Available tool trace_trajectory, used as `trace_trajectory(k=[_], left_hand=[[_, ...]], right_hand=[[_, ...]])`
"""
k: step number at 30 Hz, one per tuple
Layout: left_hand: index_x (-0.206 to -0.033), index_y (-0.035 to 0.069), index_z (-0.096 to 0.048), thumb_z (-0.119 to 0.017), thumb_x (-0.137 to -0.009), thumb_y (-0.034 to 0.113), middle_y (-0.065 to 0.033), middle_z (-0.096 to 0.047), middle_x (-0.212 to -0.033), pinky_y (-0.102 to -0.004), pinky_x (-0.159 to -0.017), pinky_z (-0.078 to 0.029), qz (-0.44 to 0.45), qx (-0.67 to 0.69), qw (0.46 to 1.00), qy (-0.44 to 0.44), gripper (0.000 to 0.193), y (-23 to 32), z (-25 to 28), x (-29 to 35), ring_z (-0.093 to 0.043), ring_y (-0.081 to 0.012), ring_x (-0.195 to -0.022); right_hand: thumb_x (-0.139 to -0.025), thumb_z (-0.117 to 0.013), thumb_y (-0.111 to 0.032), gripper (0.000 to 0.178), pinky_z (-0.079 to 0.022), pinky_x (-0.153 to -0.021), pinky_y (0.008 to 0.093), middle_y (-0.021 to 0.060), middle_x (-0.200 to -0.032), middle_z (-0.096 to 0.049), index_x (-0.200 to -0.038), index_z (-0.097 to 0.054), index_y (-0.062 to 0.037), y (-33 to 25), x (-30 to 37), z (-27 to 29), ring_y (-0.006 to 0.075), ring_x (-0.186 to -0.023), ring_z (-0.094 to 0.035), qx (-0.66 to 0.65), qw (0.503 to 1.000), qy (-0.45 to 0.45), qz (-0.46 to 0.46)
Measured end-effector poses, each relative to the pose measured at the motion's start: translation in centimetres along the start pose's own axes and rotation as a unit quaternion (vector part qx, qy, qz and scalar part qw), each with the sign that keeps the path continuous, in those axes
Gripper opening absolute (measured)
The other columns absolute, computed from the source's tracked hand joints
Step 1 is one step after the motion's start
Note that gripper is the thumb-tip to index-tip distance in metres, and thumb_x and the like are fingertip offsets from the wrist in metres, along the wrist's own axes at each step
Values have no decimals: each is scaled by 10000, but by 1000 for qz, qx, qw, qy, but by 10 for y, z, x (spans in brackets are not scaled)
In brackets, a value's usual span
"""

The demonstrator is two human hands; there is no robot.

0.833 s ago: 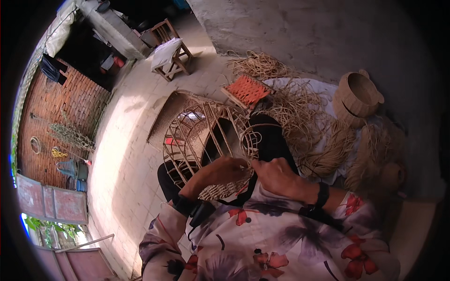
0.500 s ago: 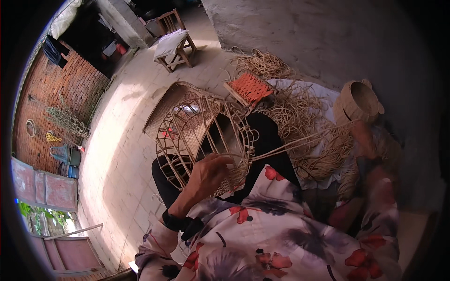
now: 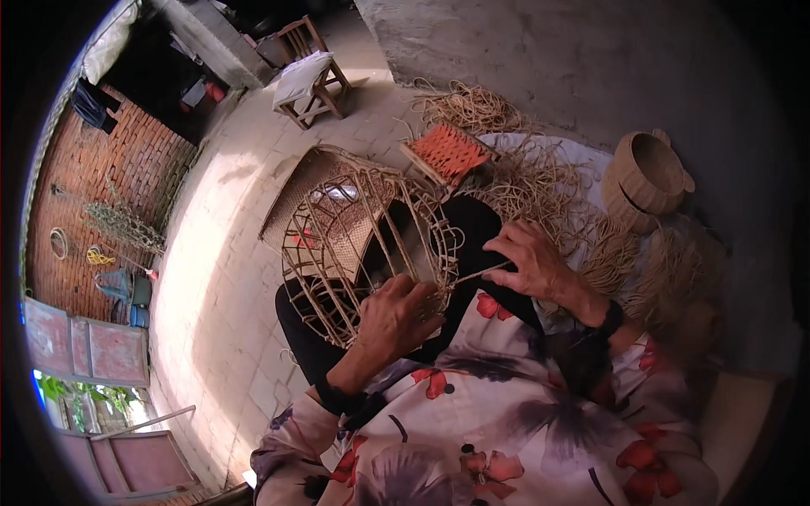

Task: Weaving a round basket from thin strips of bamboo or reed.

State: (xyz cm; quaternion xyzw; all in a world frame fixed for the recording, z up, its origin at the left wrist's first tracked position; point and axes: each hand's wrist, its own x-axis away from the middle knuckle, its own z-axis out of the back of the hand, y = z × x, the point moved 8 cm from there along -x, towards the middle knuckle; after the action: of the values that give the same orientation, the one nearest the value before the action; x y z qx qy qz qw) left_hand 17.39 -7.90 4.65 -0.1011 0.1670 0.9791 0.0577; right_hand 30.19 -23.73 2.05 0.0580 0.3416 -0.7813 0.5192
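Observation:
An openwork basket frame (image 3: 384, 232) of thin ribs and twisted cord rests across my lap, its near edge partly hidden by my hands. My left hand (image 3: 395, 319) is closed on that near edge, fingers curled over the woven rim. To the right, my right hand (image 3: 538, 266) pinches a tan straw cord (image 3: 483, 272) that runs tautly from the frame's right side to my fingertips. Beyond the frame lies a flat woven mat (image 3: 291, 207), seen partly through the ribs.
Loose heaps of tan cord (image 3: 536, 190) lie on a white cloth (image 3: 582, 150) at the right. A finished-looking round woven basket (image 3: 645, 177) stands there by the grey wall. Ahead are a low orange-seated stool (image 3: 451, 153) and a wooden chair (image 3: 308, 76) with a pale cushion.
My right hand has come back in from the far right, near the round basket, to beside the frame. The long strands pulled out to the right are gone from there. My left hand shifted slightly.

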Motion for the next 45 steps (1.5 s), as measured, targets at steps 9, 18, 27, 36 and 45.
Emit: trace_trajectory(k=[9, 18, 27, 36, 45], left_hand=[[-995, 115, -686, -767, -709, 256, -65, -638, -730, -429, -588, -496, 7, -3, 999, -46, 328, -9, -18, -7, -631, -275, -718], [-1051, 88, -691, -771, -742, 279, -96, -675, -793, -428, -649, -533, 37, 50, 997, -47, 372, -20, -20, -15, -681, -296, -752], [-1070, 145, -675, -796, -713, 215, -65, -583, -876, -421, -652, -508, -5, 36, 998, 51, 384, -6, -1, -17, -625, -288, -844], [-1020, 132, -657, -797, -685, 172, -53, -568, -888, -423, -668, -485, -33, 82, 996, 32, 366, -12, -18, -19, -595, -271, -830], [-938, 47, -642, -740, -828, 187, -105, -598, -796, -409, -638, -486, 42, 146, 988, 40, 203, -21, -8, -43, -619, -301, -708]], right_hand=[[-885, -648, -167, 167, -507, -612, 466, 173, -722, -619, -862, -547, -36, -12, 0, -52, 368, -695, -661, -62, 985, -144, -71], [-930, -592, -187, 140, -530, -653, 432, 163, -815, -687, -936, -677, -75, 13, -2, -43, 359, -776, -688, -202, 968, -64, -133], [-923, -623, -178, 131, -516, -628, 392, 156, -774, -681, -941, -697, -71, 11, -8, -39, 330, -732, -692, -110, 975, -80, -178], [-903, -664, -168, 134, -439, -547, 358, 139, -631, -569, -870, -659, -39, 9, -16, -35, 225, -554, -560, -186, 962, -41, -197], [-852, -712, -194, 170, -467, -585, 422, 143, -702, -621, -834, -626, -48, -32, -81, -19, 337, -645, -633, -237, 962, -115, -73]])
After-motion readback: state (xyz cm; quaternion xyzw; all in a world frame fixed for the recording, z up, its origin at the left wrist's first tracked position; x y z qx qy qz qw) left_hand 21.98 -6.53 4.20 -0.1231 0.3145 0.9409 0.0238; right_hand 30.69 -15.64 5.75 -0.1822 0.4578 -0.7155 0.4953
